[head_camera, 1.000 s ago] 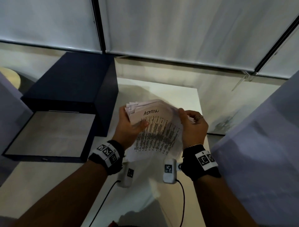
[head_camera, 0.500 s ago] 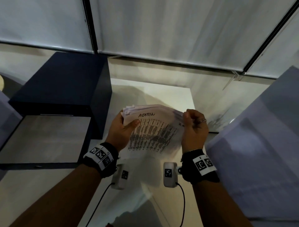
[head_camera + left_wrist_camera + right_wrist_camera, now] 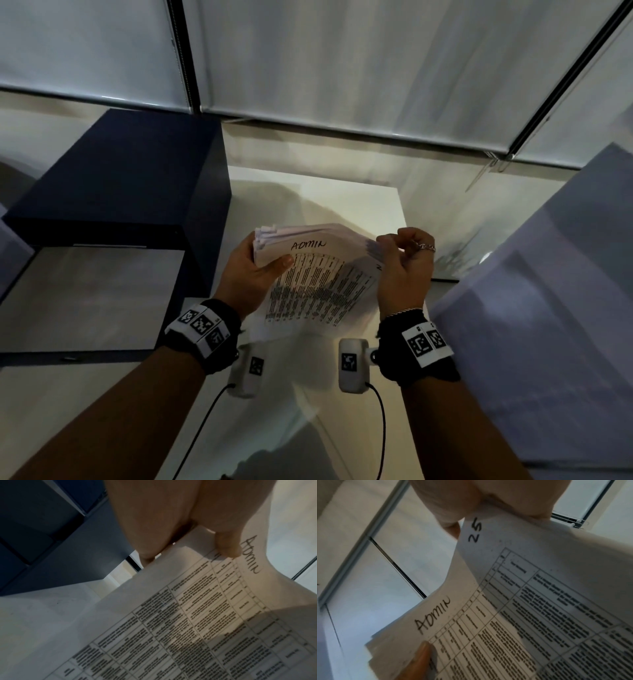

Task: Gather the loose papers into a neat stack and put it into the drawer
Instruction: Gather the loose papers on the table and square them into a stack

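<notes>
A stack of papers (image 3: 318,274) stands nearly upright above the white table (image 3: 359,198), its top sheet a printed table marked "ADMIN" by hand. My left hand (image 3: 255,274) grips the stack's left edge, thumb on the front sheet. My right hand (image 3: 402,267) pinches the right top corner with curled fingers. In the left wrist view the papers (image 3: 188,615) fill the frame under my thumb. In the right wrist view the papers (image 3: 522,608) show "ADMIN" and a written number. The open drawer (image 3: 85,298) of the dark blue cabinet (image 3: 120,178) lies to the left, pale inside.
Window blinds (image 3: 342,61) hang behind the table. A pale panel (image 3: 548,291) rises at the right. Two small white devices (image 3: 351,365) with cables lie on the table below my wrists.
The view has shifted a little to the right. The right fingers have curled tighter on the stack's top corner. Both hands have kept hold of the papers.
</notes>
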The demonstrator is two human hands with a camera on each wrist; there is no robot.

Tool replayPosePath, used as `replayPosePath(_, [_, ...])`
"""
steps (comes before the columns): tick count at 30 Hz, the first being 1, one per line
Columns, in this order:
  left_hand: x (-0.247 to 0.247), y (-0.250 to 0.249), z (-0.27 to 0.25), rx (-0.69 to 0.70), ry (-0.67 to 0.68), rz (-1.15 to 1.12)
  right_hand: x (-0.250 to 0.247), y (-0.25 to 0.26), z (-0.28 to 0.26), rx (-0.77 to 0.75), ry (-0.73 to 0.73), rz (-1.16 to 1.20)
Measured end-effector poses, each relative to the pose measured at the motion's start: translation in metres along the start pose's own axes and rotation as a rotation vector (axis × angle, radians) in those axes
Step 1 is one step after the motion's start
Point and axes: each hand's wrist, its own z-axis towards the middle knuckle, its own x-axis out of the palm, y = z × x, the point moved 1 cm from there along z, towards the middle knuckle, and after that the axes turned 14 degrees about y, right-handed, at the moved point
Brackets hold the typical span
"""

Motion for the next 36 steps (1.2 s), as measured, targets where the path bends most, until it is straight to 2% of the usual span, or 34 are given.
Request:
replayPosePath(3, [0.0,0.0,0.001,-0.021,-0.013,-0.011,-0.004,-0.001,0.002,0.005,-0.037,0.036])
replayPosePath(6, [-0.003,0.003,0.002,-0.031,-0.063,0.01,-0.011,-0.006,-0.004,0.021,0.127,0.132])
replayPosePath(9, [-0.003,0.003,0.006,-0.065,-0.106,-0.042,-0.012,-0.015,-0.009,0.079,0.232,-0.036])
replayPosePath(14, [0.003,-0.016,0.009,0.047,-0.127,-0.078,-0.013,-0.01,-0.005,0.012,0.176,-0.02])
replayPosePath(17, [0.007,-0.014,0.005,0.081,-0.165,-0.117,-0.01,-0.014,-0.011,0.065,0.228,-0.004])
replayPosePath(21, [0.01,-0.014,0.008,0.109,-0.217,-0.146,0.0,-0.016,-0.011,0.08,0.215,0.014])
replayPosePath(30, [0.008,-0.022,0.03,0.046,-0.467,-0.124,0.007,-0.014,0.002,0.054,0.064,0.016])
replayPosePath(33, [0.007,-0.02,0.029,0.043,-0.485,-0.102,0.007,-0.02,0.004,0.026,0.007,-0.021])
replayPosePath(36, [0.013,-0.024,0.031,0.054,-0.491,-0.017,0.01,-0.021,0.002,0.014,0.021,-0.031])
